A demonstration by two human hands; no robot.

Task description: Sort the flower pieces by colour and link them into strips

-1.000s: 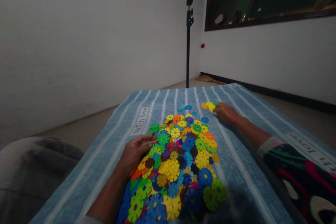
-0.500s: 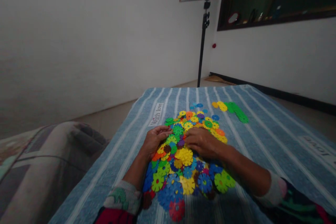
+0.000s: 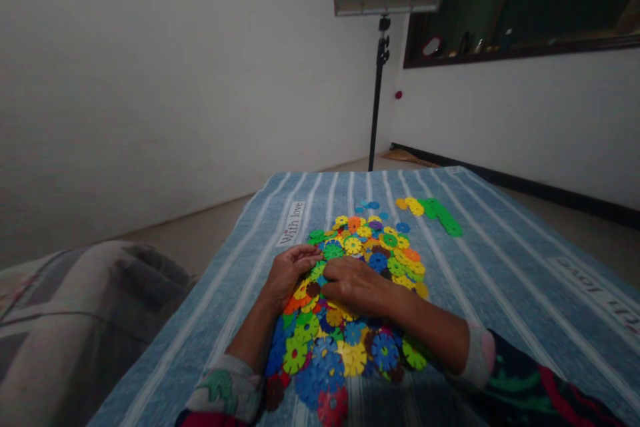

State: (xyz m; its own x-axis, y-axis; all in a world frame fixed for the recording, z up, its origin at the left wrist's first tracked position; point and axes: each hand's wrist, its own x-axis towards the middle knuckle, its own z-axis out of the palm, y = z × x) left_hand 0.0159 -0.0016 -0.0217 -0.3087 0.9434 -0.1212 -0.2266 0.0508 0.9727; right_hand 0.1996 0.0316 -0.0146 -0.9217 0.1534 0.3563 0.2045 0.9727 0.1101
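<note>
The right hand (image 3: 355, 285), a second ago at a row of discs (image 3: 431, 208) beyond the pile's far right corner, has come back over the pile of notched plastic discs (image 3: 353, 332) and now sits near the left hand. At far left, well apart from the pile, a draped gray form (image 3: 100, 307) stands beside the table. The left hand reaches up along the pile's left edge, palm side in, its fingers (image 3: 307, 255) close together and bent toward the discs; whether they grip one cannot be told. The pile, in green, yellow, blue, orange and red, spreads over the striped cloth (image 3: 225, 293) on the table. The right hand lies across the pile's middle, knuckles up, fingers curled leftward with tips hidden; whether they hold a disc cannot be told. Hand and forearm block the discs beneath. Behind the pile lie loose blue discs (image 3: 373, 205), with a panel on a black stand (image 3: 376, 100) farther back. The row, yellow then green, lies right of them.
</note>
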